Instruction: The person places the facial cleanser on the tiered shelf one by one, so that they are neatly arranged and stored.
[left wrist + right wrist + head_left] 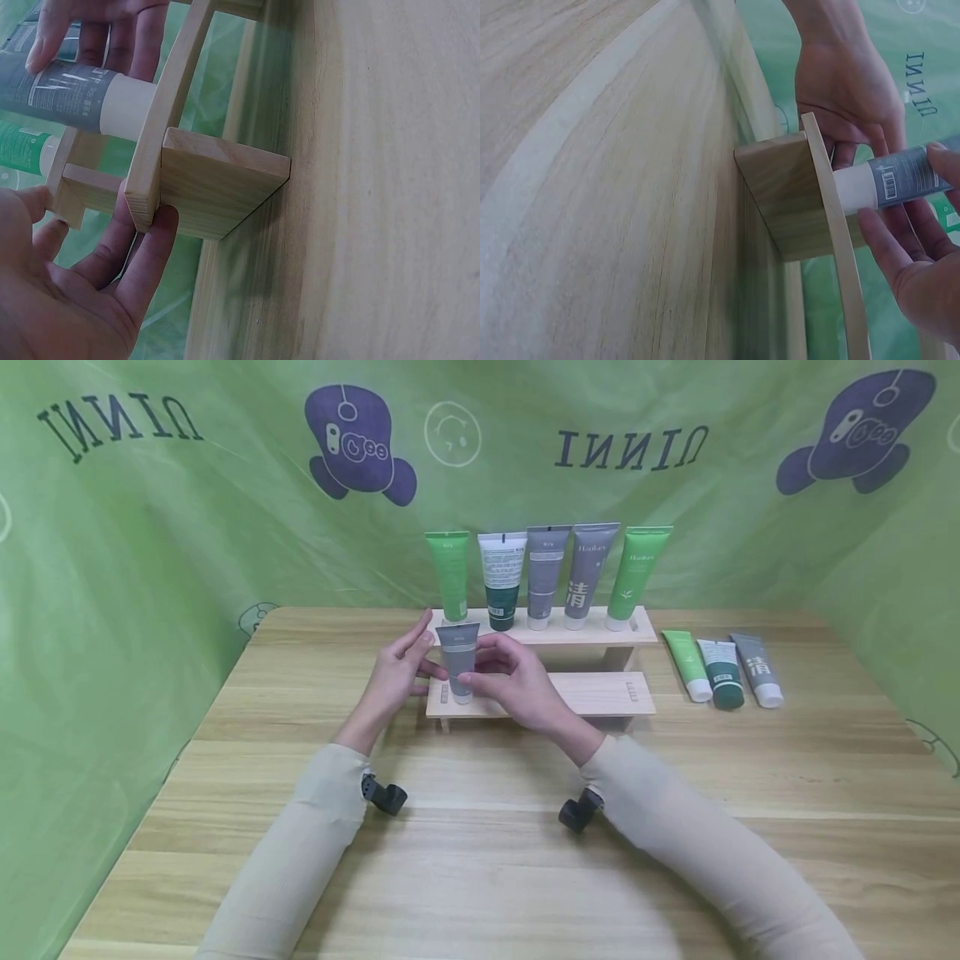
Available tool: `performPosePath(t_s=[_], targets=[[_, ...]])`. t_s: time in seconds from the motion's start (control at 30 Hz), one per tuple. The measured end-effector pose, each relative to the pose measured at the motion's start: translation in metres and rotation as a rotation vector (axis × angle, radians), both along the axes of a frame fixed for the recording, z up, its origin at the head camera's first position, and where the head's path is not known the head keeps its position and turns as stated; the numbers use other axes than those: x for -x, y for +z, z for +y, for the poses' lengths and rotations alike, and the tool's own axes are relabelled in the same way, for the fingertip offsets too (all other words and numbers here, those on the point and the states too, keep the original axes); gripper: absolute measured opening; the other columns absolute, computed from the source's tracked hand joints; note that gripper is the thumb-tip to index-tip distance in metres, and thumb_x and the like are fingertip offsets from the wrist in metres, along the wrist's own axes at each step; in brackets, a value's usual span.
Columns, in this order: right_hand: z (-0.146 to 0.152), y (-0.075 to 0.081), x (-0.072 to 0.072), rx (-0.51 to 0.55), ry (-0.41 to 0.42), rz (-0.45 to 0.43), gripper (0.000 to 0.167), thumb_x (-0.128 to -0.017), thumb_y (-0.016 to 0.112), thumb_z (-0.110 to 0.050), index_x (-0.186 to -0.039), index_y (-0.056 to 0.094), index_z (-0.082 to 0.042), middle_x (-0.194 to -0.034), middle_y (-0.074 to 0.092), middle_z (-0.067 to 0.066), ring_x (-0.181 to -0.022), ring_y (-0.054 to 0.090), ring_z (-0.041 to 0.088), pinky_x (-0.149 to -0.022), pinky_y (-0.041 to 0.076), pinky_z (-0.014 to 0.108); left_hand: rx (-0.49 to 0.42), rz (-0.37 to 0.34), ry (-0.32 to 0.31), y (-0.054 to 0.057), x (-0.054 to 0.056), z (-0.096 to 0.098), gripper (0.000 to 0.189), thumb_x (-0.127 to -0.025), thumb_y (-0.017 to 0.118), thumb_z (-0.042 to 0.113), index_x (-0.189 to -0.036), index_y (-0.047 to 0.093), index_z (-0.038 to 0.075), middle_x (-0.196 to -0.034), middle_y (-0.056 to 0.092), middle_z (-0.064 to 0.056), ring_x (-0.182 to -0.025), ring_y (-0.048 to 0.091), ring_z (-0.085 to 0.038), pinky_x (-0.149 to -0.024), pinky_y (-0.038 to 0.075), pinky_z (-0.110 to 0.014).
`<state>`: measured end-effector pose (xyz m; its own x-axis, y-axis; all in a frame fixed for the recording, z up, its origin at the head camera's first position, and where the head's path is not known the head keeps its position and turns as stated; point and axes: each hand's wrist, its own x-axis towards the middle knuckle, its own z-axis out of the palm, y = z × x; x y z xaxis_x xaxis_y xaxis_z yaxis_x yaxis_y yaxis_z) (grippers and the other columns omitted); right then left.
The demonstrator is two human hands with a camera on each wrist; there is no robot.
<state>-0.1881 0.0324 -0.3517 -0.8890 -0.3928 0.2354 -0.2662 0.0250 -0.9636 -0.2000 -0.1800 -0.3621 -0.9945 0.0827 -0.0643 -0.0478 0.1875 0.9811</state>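
Observation:
A small grey squeeze tube (459, 662) with a white cap stands cap-down on the lower step of a wooden two-step stand (577, 695), at its left end. My right hand (517, 681) pinches this tube, with the thumb in front and the other fingers behind. At the stand's left end is my left hand (396, 672), its fingers spread. In the left wrist view, the left hand's fingertips (161, 225) touch the end of the lower board. The tube's cap (855, 189) meets that board in the right wrist view.
Along the upper step stand several tubes: green (451, 577), white and dark green (502, 578), two grey and another green (637, 575). To the right, a green tube (686, 664), a white-green tube (722, 672) and a grey tube (756, 668) lie on the wooden table (480, 877).

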Motion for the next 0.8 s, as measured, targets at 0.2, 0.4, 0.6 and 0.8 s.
performPosePath(t_s=[0.2,0.4,0.6,0.8], targets=[[-0.0031,-0.0010,0.0007,-0.028,-0.021,0.022,0.035,-0.088,0.076,0.000,-0.121,0.062,-0.002,-0.114,0.069,0.015,-0.104,0.067,0.027,-0.095,0.053,0.036,-0.005,0.019,0.005,-0.0011,0.0006,0.0000,0.051,-0.105,0.048,0.048,-0.155,0.035,0.041,-0.111,0.066,-0.021,-0.086,0.070,-0.024,-0.076,0.061,-0.044],[-0.0041,-0.0014,0.0010,-0.029,-0.033,0.038,0.035,-0.087,0.077,0.000,-0.120,0.063,-0.002,-0.112,0.069,0.015,-0.103,0.067,0.027,-0.095,0.053,0.036,-0.006,0.006,0.011,0.0009,-0.0004,0.0007,0.048,-0.105,0.048,0.048,-0.151,0.037,0.048,-0.120,0.065,-0.017,-0.087,0.069,-0.024,-0.078,0.061,-0.044],[-0.0060,0.0011,0.0001,-0.046,-0.056,0.035,0.035,-0.087,0.078,-0.002,-0.119,0.063,-0.002,-0.111,0.068,0.014,-0.103,0.067,0.026,-0.096,0.052,0.036,-0.012,0.001,0.011,0.0009,0.0003,0.0007,0.049,-0.105,0.048,0.048,-0.153,0.036,0.045,-0.126,0.064,-0.015,-0.086,0.069,-0.022,-0.079,0.061,-0.044],[-0.0087,0.0025,-0.0019,-0.057,-0.079,0.011,0.034,-0.088,0.078,-0.003,-0.118,0.062,-0.003,-0.111,0.068,0.014,-0.103,0.066,0.026,-0.096,0.052,0.037,-0.016,-0.010,0.009,0.0000,0.0016,0.0008,0.049,-0.105,0.047,0.047,-0.153,0.036,0.044,-0.129,0.062,-0.015,-0.089,0.068,-0.024,-0.080,0.060,-0.044]])
